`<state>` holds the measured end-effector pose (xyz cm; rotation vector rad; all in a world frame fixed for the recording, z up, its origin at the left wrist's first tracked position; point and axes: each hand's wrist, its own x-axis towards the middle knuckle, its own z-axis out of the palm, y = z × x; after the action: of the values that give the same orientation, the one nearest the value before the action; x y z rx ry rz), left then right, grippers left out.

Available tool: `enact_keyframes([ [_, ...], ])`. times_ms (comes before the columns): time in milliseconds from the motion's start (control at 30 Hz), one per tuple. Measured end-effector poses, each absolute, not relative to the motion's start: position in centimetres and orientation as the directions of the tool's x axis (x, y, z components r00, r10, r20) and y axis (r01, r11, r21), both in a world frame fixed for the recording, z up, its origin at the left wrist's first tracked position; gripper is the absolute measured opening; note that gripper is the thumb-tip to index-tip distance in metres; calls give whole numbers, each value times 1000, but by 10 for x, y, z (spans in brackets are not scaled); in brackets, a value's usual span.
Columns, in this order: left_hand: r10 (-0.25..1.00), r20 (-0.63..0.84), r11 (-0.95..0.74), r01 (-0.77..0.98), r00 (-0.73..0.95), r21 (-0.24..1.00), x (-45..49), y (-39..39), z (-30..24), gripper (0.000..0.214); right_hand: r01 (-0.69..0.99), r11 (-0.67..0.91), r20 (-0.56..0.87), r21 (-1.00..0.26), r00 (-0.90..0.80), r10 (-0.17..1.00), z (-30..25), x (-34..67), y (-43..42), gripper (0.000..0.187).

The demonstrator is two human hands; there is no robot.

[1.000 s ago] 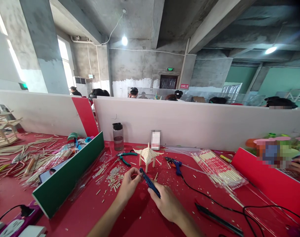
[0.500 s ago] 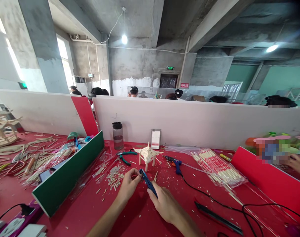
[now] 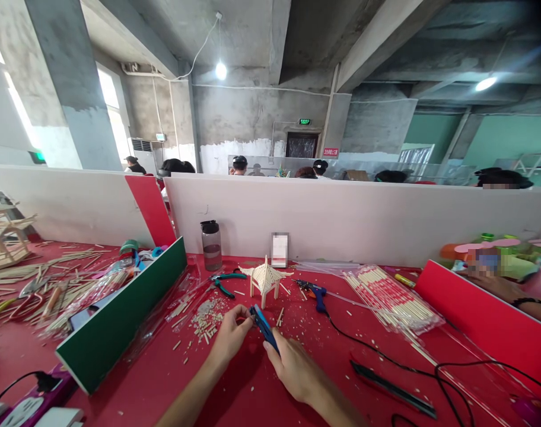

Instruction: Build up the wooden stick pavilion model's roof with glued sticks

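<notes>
My right hand (image 3: 292,365) is closed around a slim blue hand tool with a dark tip (image 3: 264,327); its exact kind is not clear. At that tip, the fingers of my left hand (image 3: 232,333) are pinched together, and whatever they grip is too small or hidden to make out. Just beyond both hands stands a small pavilion model (image 3: 263,277) made of thin wooden sticks, with a pointed roof, upturned corners and legs. Wood offcuts (image 3: 206,320) lie heaped left of my left hand. A few short stick pieces (image 3: 280,317) are close to the tool.
Green-handled pliers (image 3: 226,289), a water bottle (image 3: 212,246) and a small white card (image 3: 280,249) stand or lie behind. To the right are a blue glue gun (image 3: 317,295), bundled sticks (image 3: 390,296) and a long black tool (image 3: 392,388). A green divider (image 3: 128,314) borders the left; another person's arm (image 3: 515,293) is at right.
My hands and the blue tool keep almost the same pose. The view has shifted slightly. At the far right, the other person's arm has reached further in over the colourful items.
</notes>
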<state>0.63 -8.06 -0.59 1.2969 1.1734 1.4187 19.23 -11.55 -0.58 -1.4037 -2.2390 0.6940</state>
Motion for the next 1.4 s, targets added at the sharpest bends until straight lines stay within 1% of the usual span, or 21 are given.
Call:
enact_keyframes([
  [167, 975, 200, -199, 28, -92, 980, 2, -80, -4, 27, 682, 369, 91, -632, -408, 909, -9, 188, -114, 46],
  [400, 975, 202, -199, 39, -97, 979, -4, -76, -3, 30, 588, 377, 113, -716, -436, 893, 3, 185, -112, 44],
  [667, 974, 204, -203, 26, -95, 979, -1, -76, -4, 31, 561, 385, 138, -733, -431, 892, 0, 186, -111, 48],
  [867, 973, 214, -213, 23, -89, 977, -2, -74, -8, 30, 586, 361, 121, -726, -408, 905, 4, 184, -113, 44],
  [1200, 969, 237, -231, 84, -67, 969, -1, -76, -8, 32, 596, 363, 122, -716, -406, 906, -1, 183, -112, 46],
  [1267, 969, 240, -232, 110, -65, 966, -1, -75, -8, 33, 619, 369, 122, -693, -403, 907, -3, 182, -112, 46],
  [1400, 967, 247, -232, 182, -62, 955, -2, -74, -11, 32, 696, 382, 132, -608, -386, 913, -8, 180, -111, 46],
])
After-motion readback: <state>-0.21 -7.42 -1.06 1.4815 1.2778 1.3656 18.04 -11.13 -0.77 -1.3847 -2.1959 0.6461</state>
